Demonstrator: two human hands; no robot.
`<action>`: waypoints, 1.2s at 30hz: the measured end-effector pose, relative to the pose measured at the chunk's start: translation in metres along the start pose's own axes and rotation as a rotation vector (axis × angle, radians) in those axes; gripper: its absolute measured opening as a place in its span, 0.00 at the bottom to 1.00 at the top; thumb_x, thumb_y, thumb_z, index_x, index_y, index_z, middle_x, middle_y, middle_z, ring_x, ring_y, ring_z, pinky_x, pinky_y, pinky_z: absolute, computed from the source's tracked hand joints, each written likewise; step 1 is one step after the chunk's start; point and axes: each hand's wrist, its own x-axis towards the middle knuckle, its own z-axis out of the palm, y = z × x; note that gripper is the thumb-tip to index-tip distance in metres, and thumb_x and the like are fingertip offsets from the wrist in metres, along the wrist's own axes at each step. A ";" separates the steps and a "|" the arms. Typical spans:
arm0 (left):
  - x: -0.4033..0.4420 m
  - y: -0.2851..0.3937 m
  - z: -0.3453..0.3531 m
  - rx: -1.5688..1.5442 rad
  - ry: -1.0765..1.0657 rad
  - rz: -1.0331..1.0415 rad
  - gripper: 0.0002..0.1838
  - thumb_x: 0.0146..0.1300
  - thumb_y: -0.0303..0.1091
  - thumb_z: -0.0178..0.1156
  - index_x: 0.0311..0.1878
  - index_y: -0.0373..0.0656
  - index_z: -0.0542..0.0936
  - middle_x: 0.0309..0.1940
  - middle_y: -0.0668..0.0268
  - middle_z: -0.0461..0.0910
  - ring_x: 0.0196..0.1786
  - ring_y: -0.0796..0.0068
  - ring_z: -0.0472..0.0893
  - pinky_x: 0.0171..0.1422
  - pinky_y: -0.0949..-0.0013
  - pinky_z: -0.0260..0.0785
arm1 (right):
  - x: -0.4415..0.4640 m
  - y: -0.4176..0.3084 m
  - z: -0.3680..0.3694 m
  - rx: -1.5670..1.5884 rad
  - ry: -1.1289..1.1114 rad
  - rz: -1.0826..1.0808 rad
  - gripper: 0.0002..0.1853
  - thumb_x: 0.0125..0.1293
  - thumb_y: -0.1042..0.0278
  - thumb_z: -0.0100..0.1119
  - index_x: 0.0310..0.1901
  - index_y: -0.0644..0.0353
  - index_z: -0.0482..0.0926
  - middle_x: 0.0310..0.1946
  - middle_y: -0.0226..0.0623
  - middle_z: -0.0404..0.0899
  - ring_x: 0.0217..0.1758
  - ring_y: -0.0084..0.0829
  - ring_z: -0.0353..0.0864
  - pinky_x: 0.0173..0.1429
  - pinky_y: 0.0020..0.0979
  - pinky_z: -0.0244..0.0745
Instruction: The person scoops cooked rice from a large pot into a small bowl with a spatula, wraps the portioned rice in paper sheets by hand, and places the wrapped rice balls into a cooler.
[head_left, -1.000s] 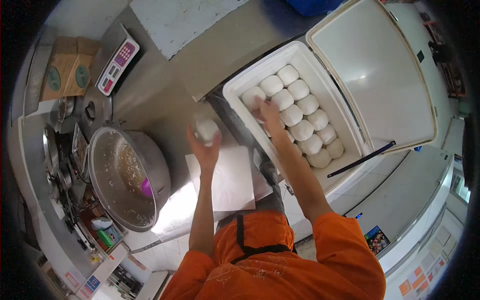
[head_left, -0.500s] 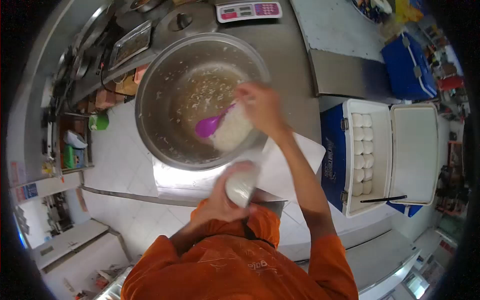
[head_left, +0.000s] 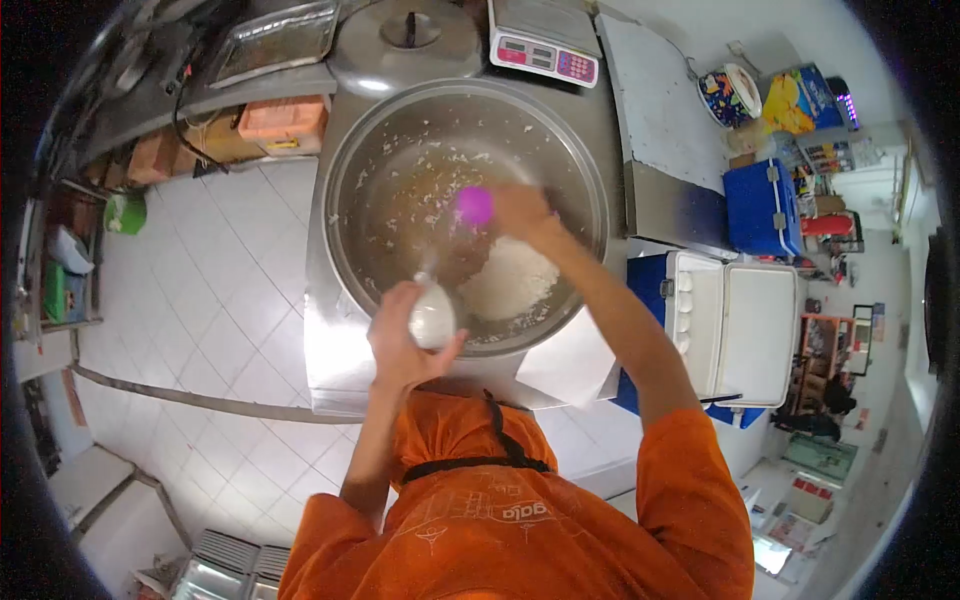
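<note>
A wide metal pot (head_left: 345,240) stands on the counter with a mound of white rice (head_left: 510,280) in its near right part and loose grains stuck to its bottom and wall. My right hand (head_left: 522,213) is closed around the handle of a purple scoop (head_left: 475,205), above the pot and blurred by motion. Over the pot's near left rim, my left hand (head_left: 400,345) grips a clear plastic bag (head_left: 432,318) filled with something white that looks like rice. The bag's narrow top points toward the pot's middle.
Behind the pot are a large lid (head_left: 405,45) and a digital scale (head_left: 545,50). White sheets (head_left: 565,365) lie at the counter's front right. An open cooler (head_left: 705,330) with white bundles stands to the right, near a closed blue cooler (head_left: 762,205).
My left hand has brought the bag from in front of the pot up to its near left rim. The purple scoop has come off the rice mound. The view has shifted.
</note>
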 end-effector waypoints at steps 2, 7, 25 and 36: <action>-0.007 0.001 0.016 0.261 -0.027 0.001 0.37 0.45 0.52 0.74 0.56 0.40 0.77 0.51 0.54 0.79 0.49 0.53 0.82 0.48 0.56 0.74 | -0.024 0.036 -0.026 -0.120 0.035 0.048 0.11 0.65 0.66 0.55 0.36 0.60 0.86 0.32 0.46 0.86 0.36 0.46 0.88 0.40 0.46 0.83; -0.002 0.003 0.018 0.282 -0.003 -0.096 0.36 0.45 0.56 0.72 0.55 0.44 0.78 0.48 0.58 0.81 0.42 0.58 0.83 0.40 0.60 0.71 | -0.077 0.014 -0.013 -0.130 -0.202 0.232 0.10 0.63 0.68 0.56 0.34 0.61 0.88 0.33 0.50 0.87 0.36 0.48 0.88 0.42 0.45 0.84; -0.005 0.003 0.019 0.271 0.085 -0.096 0.36 0.43 0.55 0.72 0.54 0.43 0.79 0.48 0.55 0.81 0.41 0.56 0.84 0.38 0.60 0.73 | -0.118 -0.042 -0.010 0.132 -0.130 -0.343 0.12 0.62 0.66 0.57 0.40 0.66 0.81 0.30 0.48 0.84 0.38 0.46 0.87 0.43 0.47 0.82; -0.005 0.003 0.017 0.236 0.125 -0.080 0.36 0.45 0.54 0.73 0.55 0.42 0.78 0.49 0.54 0.81 0.41 0.54 0.84 0.39 0.59 0.75 | -0.103 -0.057 -0.029 0.205 -0.490 -0.453 0.10 0.62 0.68 0.58 0.35 0.62 0.87 0.34 0.53 0.85 0.40 0.53 0.86 0.45 0.47 0.81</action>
